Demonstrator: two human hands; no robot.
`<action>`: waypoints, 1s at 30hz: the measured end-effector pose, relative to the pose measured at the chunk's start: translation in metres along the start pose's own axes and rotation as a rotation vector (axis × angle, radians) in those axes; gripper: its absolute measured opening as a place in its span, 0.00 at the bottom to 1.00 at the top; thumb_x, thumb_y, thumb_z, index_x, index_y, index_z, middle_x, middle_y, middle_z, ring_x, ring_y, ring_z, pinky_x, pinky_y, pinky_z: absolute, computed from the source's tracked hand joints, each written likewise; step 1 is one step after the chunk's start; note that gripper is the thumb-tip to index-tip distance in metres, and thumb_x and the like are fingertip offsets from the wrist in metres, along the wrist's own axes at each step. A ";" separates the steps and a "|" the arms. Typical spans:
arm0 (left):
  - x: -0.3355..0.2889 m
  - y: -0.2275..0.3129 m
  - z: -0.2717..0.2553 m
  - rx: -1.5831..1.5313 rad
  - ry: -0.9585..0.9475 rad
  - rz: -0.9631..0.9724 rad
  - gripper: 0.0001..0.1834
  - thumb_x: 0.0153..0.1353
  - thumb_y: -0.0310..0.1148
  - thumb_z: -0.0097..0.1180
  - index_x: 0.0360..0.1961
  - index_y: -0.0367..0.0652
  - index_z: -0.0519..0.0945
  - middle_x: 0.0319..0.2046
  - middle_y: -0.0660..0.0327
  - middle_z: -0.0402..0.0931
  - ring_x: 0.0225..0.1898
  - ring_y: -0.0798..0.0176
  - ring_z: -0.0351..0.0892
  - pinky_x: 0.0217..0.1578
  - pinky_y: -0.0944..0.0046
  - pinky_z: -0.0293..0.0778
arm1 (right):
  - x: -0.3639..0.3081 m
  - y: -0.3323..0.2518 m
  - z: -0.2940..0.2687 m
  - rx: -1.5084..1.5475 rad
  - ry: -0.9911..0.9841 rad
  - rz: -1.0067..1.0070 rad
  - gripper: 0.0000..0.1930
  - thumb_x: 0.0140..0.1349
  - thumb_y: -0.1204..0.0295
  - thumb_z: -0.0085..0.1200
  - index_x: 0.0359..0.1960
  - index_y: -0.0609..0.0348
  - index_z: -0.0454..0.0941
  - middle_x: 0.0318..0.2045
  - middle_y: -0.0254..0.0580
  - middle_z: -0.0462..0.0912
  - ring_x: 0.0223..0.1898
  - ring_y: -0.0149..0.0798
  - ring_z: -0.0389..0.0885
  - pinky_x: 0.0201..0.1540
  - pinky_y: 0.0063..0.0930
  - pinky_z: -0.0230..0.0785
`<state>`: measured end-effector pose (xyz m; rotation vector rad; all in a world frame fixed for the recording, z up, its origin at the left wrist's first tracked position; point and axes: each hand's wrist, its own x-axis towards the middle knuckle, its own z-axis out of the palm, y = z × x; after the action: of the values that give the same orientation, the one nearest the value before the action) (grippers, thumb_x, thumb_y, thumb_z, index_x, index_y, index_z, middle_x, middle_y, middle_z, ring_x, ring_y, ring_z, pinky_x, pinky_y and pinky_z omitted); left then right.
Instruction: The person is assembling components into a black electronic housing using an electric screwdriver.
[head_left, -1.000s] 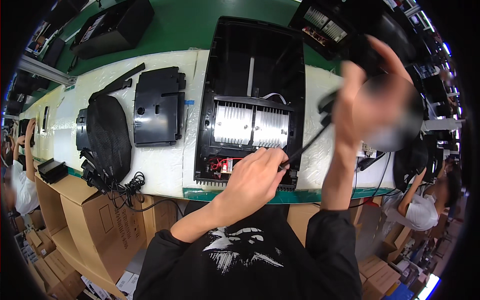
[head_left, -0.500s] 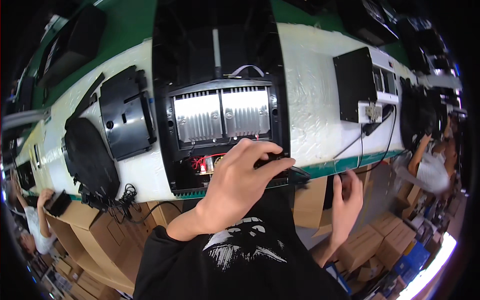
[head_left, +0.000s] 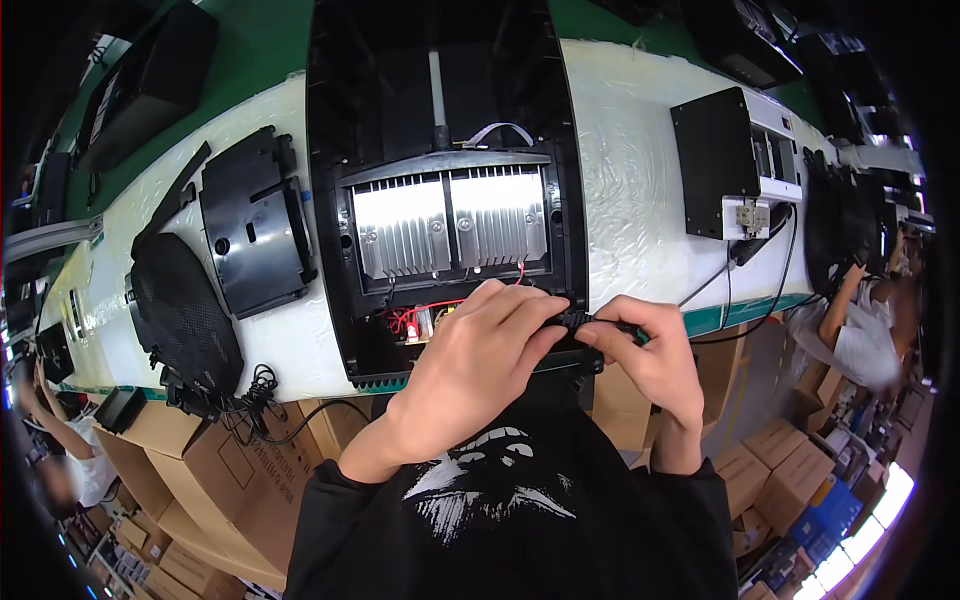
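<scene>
In front of me lies a long black housing (head_left: pixel 330 250) with two silver finned heat sinks (head_left: pixel 402 225) set into it. My left hand (head_left: pixel 475 345) is closed over the near right corner of the housing, its thumb and fingers pinching a black cord (head_left: pixel 573 319). Just to its right, my right hand (head_left: pixel 655 350) pinches the same cord, so a short dark stretch shows between both sets of fingertips. Red wires (head_left: pixel 403 317) and a small circuit board run partly beneath my left hand. What the left palm covers is hidden.
Left on the bench stand a black plastic panel (head_left: pixel 255 240) and a black mesh-covered part (head_left: pixel 185 310) with coiled cable. A black-and-white boxy device (head_left: pixel 715 165) with cords sits right. Cardboard boxes (head_left: pixel 215 480) are below the bench edge. Other people work at both far sides.
My right hand has risen from below the bench edge and moved left to grip the cord beside my left hand. The left hand stays in nearly the same place.
</scene>
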<state>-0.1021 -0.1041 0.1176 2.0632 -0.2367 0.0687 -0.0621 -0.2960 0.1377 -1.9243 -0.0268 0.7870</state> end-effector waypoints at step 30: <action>0.004 -0.003 0.002 -0.033 -0.089 -0.136 0.13 0.45 0.17 0.60 0.34 0.39 0.82 0.30 0.60 0.80 0.27 0.61 0.75 0.27 0.67 0.73 | 0.026 0.000 -0.021 0.151 -0.293 0.223 0.06 0.54 0.76 0.62 0.25 0.68 0.82 0.18 0.34 0.80 0.22 0.20 0.71 0.24 0.16 0.61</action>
<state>-0.0978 -0.1052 0.1144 2.0460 -0.1510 -0.1095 -0.0303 -0.3042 0.1303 -1.6748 0.0680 1.1827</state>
